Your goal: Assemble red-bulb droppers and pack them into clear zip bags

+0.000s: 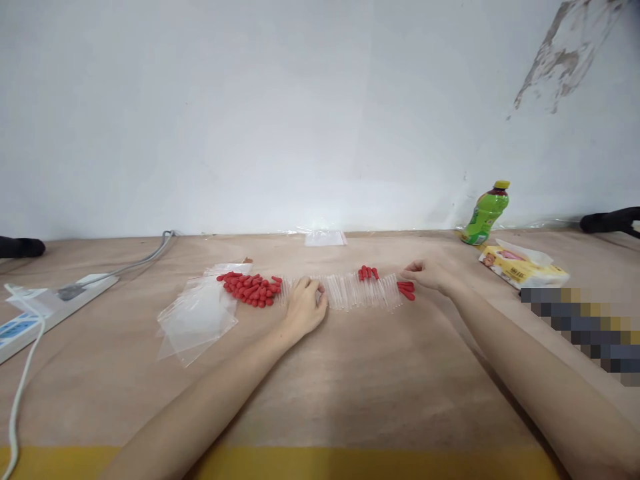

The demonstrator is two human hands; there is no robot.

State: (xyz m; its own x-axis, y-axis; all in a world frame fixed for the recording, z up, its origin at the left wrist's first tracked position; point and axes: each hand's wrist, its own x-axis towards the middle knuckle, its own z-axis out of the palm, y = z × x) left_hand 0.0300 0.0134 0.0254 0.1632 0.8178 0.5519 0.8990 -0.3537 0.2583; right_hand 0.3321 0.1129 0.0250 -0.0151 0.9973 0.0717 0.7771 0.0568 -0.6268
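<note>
A row of thin clear tubes point(345, 291) lies across the middle of the table. At its left end is a heap of red rubber bulbs point(250, 289). Several red bulbs point(369, 273) lie along the row's upper edge, and a few more red bulbs point(407, 289) sit at its right end. My left hand point(304, 307) rests over the tubes, fingers bent and slightly apart, hiding those beneath. Just above the right-end bulbs, my right hand point(424, 274) has its fingertips together in a pinch; whatever is between them is too small to make out.
Clear plastic bags point(200, 317) are fanned out left of the bulbs. A white power strip point(55, 313) with cables lies at far left. At right are a green bottle point(485, 215) and a yellow tissue pack point(523, 267). A white wall point(300, 120) rises behind the table.
</note>
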